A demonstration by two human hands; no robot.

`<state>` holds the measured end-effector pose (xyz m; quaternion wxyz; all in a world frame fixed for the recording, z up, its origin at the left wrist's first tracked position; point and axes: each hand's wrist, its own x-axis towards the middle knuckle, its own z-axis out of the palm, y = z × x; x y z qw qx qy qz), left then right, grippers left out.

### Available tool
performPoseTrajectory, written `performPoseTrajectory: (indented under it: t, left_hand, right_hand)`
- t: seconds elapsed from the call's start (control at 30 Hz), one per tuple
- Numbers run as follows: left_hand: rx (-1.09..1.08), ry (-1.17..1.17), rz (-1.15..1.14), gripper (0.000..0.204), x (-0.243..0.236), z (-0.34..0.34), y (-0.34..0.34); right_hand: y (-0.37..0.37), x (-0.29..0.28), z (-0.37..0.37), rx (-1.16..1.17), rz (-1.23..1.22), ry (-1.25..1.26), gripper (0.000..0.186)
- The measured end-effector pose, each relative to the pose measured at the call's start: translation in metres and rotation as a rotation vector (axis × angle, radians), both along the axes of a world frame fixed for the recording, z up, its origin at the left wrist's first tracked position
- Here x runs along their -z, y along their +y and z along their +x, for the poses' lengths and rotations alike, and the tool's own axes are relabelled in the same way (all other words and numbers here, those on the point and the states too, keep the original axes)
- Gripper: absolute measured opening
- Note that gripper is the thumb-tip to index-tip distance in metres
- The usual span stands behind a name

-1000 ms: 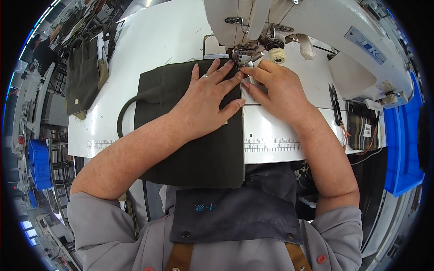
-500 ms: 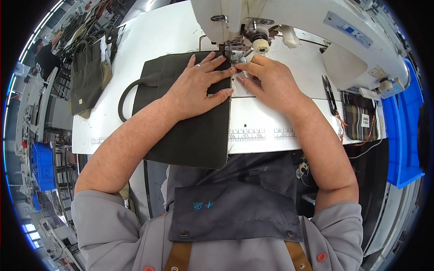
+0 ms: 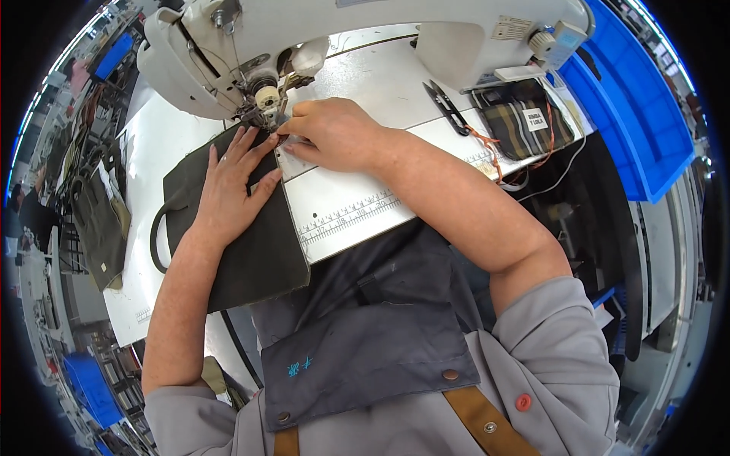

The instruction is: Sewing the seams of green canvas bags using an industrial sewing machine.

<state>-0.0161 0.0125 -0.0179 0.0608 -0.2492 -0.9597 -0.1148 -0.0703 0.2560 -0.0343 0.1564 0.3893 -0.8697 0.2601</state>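
A dark olive bag panel (image 3: 255,262) with a looped handle (image 3: 157,235) lies on the white sewing table, its upper corner under the head of a sewing machine (image 3: 266,97). My left hand (image 3: 232,190) rests flat on the panel, fingers stretched and a little apart, their tips close to the presser foot. My right hand (image 3: 334,135) is bent at the panel's right edge beside the needle area. Its forefinger and thumb close in on that edge, and the forefinger nearly meets my left fingertips. The needle point itself is hidden behind metal parts and fingers.
Black thread snips (image 3: 447,109) lie right of the machine, beside a striped plaid fabric piece (image 3: 525,125) and orange threads. A ruler strip (image 3: 350,215) runs along the table's front edge. A blue bin (image 3: 631,114) stands right; dark bag pieces (image 3: 99,220) hang at left.
My view has turned, so table, machine and bag panel appear tilted and further left. Both hands keep their places on the panel by the needle; no clear feed of the panel shows.
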Motion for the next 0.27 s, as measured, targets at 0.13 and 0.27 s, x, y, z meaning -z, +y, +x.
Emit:
performPoseTrajectory:
  t: [0.13, 0.27]
  left_hand:
    - [-0.004, -0.015, -0.148, 0.09, -0.008, 0.047, 0.011]
    - [0.099, -0.171, -0.139, 0.121, -0.02, 0.104, 0.018]
  right_hand:
    - [0.001, 0.003, 0.001, -0.019, -0.017, 0.066, 0.026]
    - [0.0, 0.0, 0.0, -0.005, 0.037, -0.017, 0.025]
